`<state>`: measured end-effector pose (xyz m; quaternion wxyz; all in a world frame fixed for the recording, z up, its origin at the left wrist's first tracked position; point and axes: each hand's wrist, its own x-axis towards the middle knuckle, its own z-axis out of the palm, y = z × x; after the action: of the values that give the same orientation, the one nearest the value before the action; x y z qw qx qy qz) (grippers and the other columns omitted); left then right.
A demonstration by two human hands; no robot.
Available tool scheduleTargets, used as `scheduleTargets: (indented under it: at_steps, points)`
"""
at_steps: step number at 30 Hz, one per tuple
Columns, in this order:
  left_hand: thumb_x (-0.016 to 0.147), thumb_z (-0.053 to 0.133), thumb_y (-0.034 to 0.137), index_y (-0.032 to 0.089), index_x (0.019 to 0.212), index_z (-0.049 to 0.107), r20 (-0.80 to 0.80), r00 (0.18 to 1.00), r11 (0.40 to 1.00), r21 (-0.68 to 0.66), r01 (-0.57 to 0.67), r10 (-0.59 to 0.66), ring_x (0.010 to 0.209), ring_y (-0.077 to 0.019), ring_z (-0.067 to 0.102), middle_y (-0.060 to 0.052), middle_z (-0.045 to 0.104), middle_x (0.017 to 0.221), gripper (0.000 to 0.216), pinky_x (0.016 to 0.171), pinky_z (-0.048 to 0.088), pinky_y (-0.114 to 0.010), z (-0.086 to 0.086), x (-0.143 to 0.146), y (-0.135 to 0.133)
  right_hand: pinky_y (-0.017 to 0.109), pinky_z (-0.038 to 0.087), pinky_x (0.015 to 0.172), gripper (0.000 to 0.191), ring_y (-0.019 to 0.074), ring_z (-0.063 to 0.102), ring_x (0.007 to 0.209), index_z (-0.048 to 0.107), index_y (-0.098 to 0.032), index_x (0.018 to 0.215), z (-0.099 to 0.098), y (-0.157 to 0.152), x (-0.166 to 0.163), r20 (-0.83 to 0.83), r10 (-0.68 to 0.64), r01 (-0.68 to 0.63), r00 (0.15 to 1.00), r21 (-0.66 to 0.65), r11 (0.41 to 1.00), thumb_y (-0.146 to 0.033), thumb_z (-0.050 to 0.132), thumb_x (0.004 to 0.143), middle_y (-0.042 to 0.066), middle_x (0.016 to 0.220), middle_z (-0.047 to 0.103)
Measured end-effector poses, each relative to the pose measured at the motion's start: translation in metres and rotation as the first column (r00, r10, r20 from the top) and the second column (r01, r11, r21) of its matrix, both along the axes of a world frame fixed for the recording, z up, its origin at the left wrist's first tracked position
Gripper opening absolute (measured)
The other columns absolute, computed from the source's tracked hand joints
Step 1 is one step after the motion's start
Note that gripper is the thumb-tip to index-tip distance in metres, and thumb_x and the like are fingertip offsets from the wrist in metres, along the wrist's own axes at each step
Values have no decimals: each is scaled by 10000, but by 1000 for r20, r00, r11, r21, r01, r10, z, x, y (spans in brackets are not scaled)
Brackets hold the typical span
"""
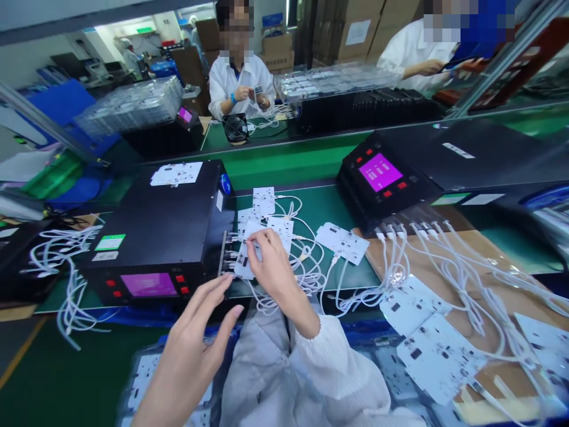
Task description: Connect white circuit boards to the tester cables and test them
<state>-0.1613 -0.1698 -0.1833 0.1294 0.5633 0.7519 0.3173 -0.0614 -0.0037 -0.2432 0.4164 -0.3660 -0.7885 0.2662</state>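
My right hand [273, 264] is over a cluster of white circuit boards beside the black box, thumb and fingers pinched on the nearest circuit board [242, 265]. Its fingertips partly cover that board. My left hand [198, 338] is open, thumb apart, with its fingertips by the cable plugs [230, 256] along the box's right side. Nothing shows in its grasp. More circuit boards [264, 200] lie just behind, and white cables [306, 276] coil to the right. The black box [155, 219] has a lit pink screen [149, 284].
A second black box [386, 172] stands at right, with white cables [462, 284] and circuit boards [440, 356] before it. One more board [176, 173] rests on the left box. Clear trays [166, 379] of boards sit below my hands. Across the bench, a co-worker [242, 83] handles a small part.
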Motion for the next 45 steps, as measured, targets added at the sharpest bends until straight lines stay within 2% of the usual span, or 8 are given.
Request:
scheduleTargets:
  at_steps: [4,7,12,23,31,35,39,45]
  points:
    - [977,615,561,344,1495,565,-10,950,948,60,-311,312,779,-182,727,-133,557,1506,565,469,572,-257,9,9,-24,398,503,901,161,261,600,1005,665,-173,1019,-5,4,-14,188,-4,-2,982,34,999,-164,505,1028,109,1051,679]
    - [979,594,595,382,1628,353,23,943,941,-69,-330,332,582,-96,593,-163,448,1605,724,456,558,-291,2,18,-29,409,482,880,173,282,584,994,676,-160,1013,-8,6,-22,288,-33,15,957,63,998,-151,504,1023,125,1046,681]
    - [1019,547,543,366,1670,220,45,957,950,-145,-277,286,681,-123,654,-185,420,1623,749,576,608,-312,-10,18,-26,389,445,861,212,285,570,988,688,-157,1011,-17,8,-31,345,-39,1,938,110,994,-149,477,1034,128,1009,683]
    - [1021,544,546,323,1591,374,94,946,951,-50,-305,309,710,-105,674,-162,421,1605,635,634,634,-319,-12,7,-22,419,470,858,256,298,572,951,686,-164,982,-29,12,-33,321,-1,-40,947,123,992,-205,440,1041,139,979,683]
    - [966,674,449,241,1367,629,438,874,937,163,-309,212,797,-137,699,-140,659,1327,454,572,598,-231,11,4,-10,424,537,904,171,276,631,1057,635,-187,1103,-1,-15,-12,-92,-34,53,995,210,976,-316,531,1060,135,1088,661]
    - [938,726,435,189,1210,661,837,531,978,196,-64,-133,563,-79,594,-93,719,1034,373,422,495,-188,31,19,27,265,491,601,231,131,591,606,549,-232,887,1,-72,17,-278,191,-137,941,203,969,-236,448,1094,-26,716,595]
    - [885,787,447,158,1113,656,943,142,950,283,133,-300,475,-43,487,-39,685,861,390,390,434,-180,42,39,72,293,482,513,406,170,638,580,564,-222,922,-23,-118,32,-211,349,-265,913,342,902,-524,363,1104,9,684,645]
    - [796,868,417,141,1028,648,956,-85,935,294,197,-282,519,-40,465,-39,672,841,422,409,397,-176,44,65,97,322,505,539,365,210,682,598,594,-208,961,-33,-113,46,-60,242,-185,968,474,861,-516,441,1084,37,674,687]
